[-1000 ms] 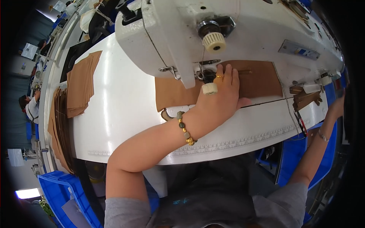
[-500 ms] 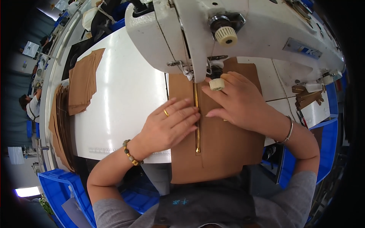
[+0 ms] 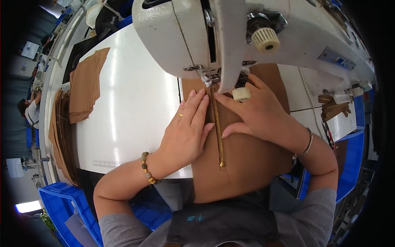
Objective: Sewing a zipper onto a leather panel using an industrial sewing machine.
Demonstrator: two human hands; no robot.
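A brown leather-like panel [image 3: 247,164] lies under the head of a white sewing machine [image 3: 296,37] and hangs over the table's near edge. Set lengthwise into the panel is a gold-toothed zipper [image 3: 220,142], its upper end close to the presser foot [image 3: 208,80]. My left hand [image 3: 187,123] rests flat on the panel left of the zipper, fingers outstretched toward the presser foot. To the zipper's right, my right hand [image 3: 259,107] presses on the panel with thumb and fingers apart; some fingers are hidden behind a cream knob [image 3: 241,94].
Brown cut pieces [image 3: 87,84] are stacked on the white table [image 3: 131,90] at the left, beside a taller pile [image 3: 61,131]. Blue bins stand at the lower left [image 3: 68,197] and right [image 3: 352,164]. Brown scraps [image 3: 333,108] lie at right. Another person [image 3: 31,111] sits far left.
The panel has turned slightly, so the zipper's near end now leans right. My left hand has moved up off the zipper, its fingers pointing more toward the presser foot.
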